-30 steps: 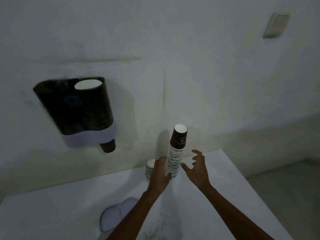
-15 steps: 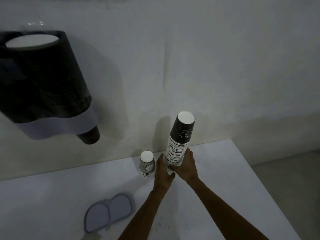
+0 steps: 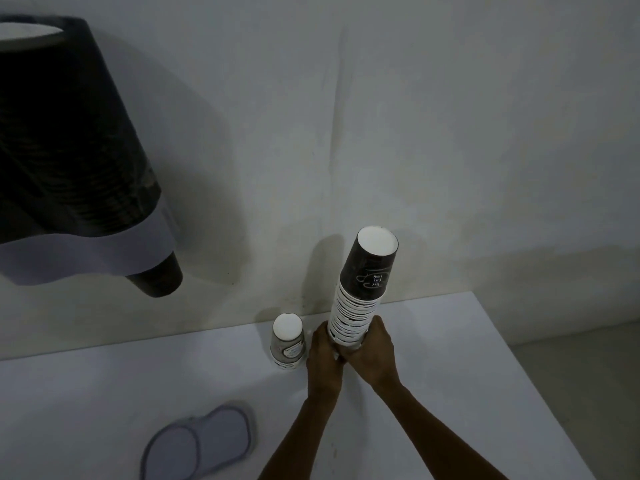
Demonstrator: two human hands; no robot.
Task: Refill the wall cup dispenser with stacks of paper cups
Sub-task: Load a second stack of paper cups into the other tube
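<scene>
- The tall stack of paper cups [image 3: 360,299] is standing upside down on the white table [image 3: 450,358], close to the wall [image 3: 415,133], leaning a little to the right toward its top.
- I am wrapping my left hand [image 3: 323,355] around the left side of the stack's base, fingers curled closed against the bottom cups.
- I am pressing my right hand [image 3: 375,348] around the right side of the same base, closed on the cups, with the two hands touching each other in front.
- A short stack of cups [image 3: 288,341] is sitting just beside my left hand, also upside down on the table.
- The dark wall cup dispenser [image 3: 79,161] is hanging on the wall up to the left, well apart from my hands, with a cup [image 3: 161,278] poking out of its pale lower band.
- A flat double-lobed grey lid [image 3: 197,441] is lying on the table near my left forearm.
</scene>
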